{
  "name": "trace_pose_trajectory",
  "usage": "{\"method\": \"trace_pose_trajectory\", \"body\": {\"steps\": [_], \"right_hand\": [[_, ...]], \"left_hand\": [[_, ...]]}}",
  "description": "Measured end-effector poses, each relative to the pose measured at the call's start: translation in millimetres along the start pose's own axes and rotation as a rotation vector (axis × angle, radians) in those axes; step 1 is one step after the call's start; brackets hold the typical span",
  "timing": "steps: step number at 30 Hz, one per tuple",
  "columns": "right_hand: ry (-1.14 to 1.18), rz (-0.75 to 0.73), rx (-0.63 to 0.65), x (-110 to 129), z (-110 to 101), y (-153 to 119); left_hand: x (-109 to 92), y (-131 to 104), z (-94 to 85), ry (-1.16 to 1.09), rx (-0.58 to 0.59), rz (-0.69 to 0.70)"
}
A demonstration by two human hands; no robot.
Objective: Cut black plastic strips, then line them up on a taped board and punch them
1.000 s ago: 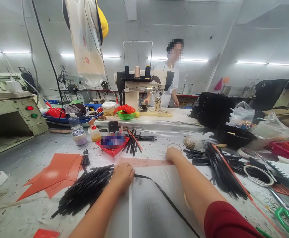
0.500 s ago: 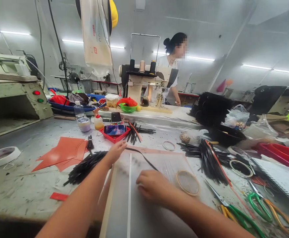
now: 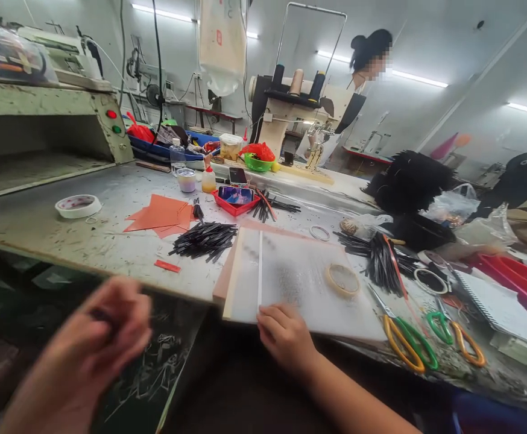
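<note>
My left hand (image 3: 110,331) is off the table at the lower left, blurred, its fingers curled in; what they hold, if anything, is not clear. My right hand (image 3: 286,337) rests at the front edge of a board under clear plastic sheet (image 3: 299,259), near the lower end of a white line on it. Its fingers are bent and pressed together, and the tips hide whatever is under them. On the board's right side lies a roll of tan tape (image 3: 328,283). Beyond the board's left edge sits a pile of black strips (image 3: 204,240).
Orange sheets (image 3: 164,212) and a white tape roll (image 3: 78,207) lie left. A phone (image 3: 235,194) leans in a red tray (image 3: 234,210). Scissors (image 3: 408,337) and a notebook (image 3: 503,301) are at right. Behind the sewing machine (image 3: 286,114) stands a person (image 3: 372,54).
My left hand has swung from the board's far edge to below the table's front at left. My right hand has drawn back to the board's near edge. The black strip between them is out of sight.
</note>
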State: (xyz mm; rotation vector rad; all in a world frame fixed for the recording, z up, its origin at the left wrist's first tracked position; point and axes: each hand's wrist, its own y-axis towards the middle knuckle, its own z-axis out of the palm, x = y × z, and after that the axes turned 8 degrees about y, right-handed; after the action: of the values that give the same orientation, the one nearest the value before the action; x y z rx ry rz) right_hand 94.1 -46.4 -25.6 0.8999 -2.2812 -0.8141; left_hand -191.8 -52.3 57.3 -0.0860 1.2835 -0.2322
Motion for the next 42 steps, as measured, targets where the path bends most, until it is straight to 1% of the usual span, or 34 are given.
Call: {"method": "trace_pose_trajectory", "body": {"steps": [2,3,4,5,7,8,10,14,19,24,29,36,42], "right_hand": [[-0.023,-0.004,-0.012,3.1,2.5,-1.7],[-0.034,-0.006,-0.018,4.2,3.4,-2.7],[-0.042,-0.007,-0.023,5.0,4.0,-3.7],[-0.049,-0.008,-0.026,5.6,4.4,-4.7],[-0.059,-0.005,-0.028,6.1,4.8,-6.5],[-0.063,-0.001,-0.028,6.2,4.9,-7.3],[-0.068,0.007,-0.026,6.3,5.2,-8.4],[-0.080,0.019,-0.013,7.1,5.8,-8.9],[-0.099,0.023,-0.004,8.3,6.3,-8.9],[-0.133,0.020,-0.027,8.4,10.7,-10.1],[-0.161,0.006,-0.073,5.8,16.2,-11.7],[-0.118,-0.017,-0.083,3.9,11.3,-10.8],[-0.123,-0.005,-0.066,5.6,10.1,-10.9]], "left_hand": [[38.1,0.4,25.0,0.042,0.092,-0.189],[56.7,2.9,38.9,0.075,0.161,-0.279],[73.9,6.4,51.8,0.126,0.202,-0.355],[89.3,10.5,62.7,0.144,0.212,-0.389],[113.3,19.3,77.2,0.156,0.208,-0.416],[121.8,24.0,81.3,0.153,0.196,-0.411],[132.7,33.2,86.1,0.143,0.167,-0.376],[139.9,47.6,93.8,0.111,0.118,-0.265],[143.7,50.7,100.3,0.071,0.112,-0.178],[145.8,48.4,100.5,0.050,0.119,-0.180],[142.9,47.1,101.8,0.045,0.116,-0.190],[141.6,45.6,101.3,0.048,0.122,-0.163],[139.8,44.2,102.1,0.033,0.113,-0.152]]}}
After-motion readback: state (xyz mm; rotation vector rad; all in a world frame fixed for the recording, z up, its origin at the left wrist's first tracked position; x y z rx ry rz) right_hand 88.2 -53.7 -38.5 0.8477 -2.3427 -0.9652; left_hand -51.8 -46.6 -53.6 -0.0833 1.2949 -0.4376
